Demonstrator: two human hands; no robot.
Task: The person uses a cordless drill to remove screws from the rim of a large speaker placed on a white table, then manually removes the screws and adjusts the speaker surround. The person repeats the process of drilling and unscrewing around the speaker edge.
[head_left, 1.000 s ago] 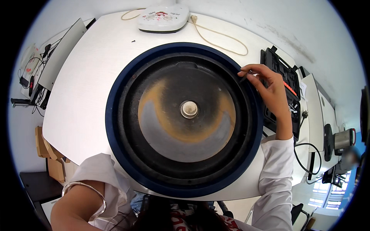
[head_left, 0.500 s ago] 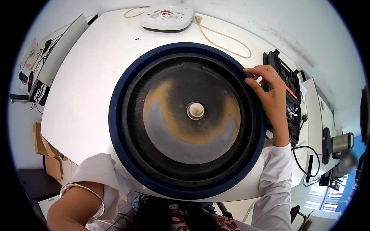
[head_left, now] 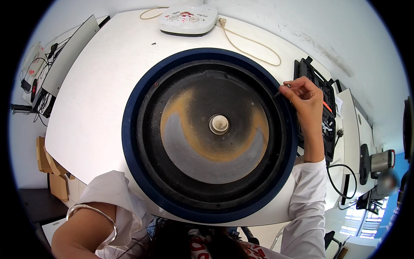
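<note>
A large round base [head_left: 215, 69] with a dark blue rim lies on the white table [head_left: 95, 86], its black underside facing up. A grey and tan patch marks its middle, around a metal knob-like stud [head_left: 219, 124]. My right hand [head_left: 307, 97] is over the rim's right edge, thumb and fingertips pinched on a small dark, thin piece [head_left: 277, 93] that looks like a screw. The fingers partly hide it. Only my left forearm [head_left: 88, 226], with a silver bangle, shows at the lower left; the hand is out of sight.
A white control unit with knobs [head_left: 188, 19] stands at the back with a beige cord [head_left: 252, 54]. A small dark screw [head_left: 153, 43] lies near it. A black tool case [head_left: 330, 125] is open at the right. A grey panel [head_left: 71, 56] stands at the left edge.
My right hand has shifted slightly right, and its fingers have turned, so the small screw-like piece now shows below the fingertips. The round base has not moved.
</note>
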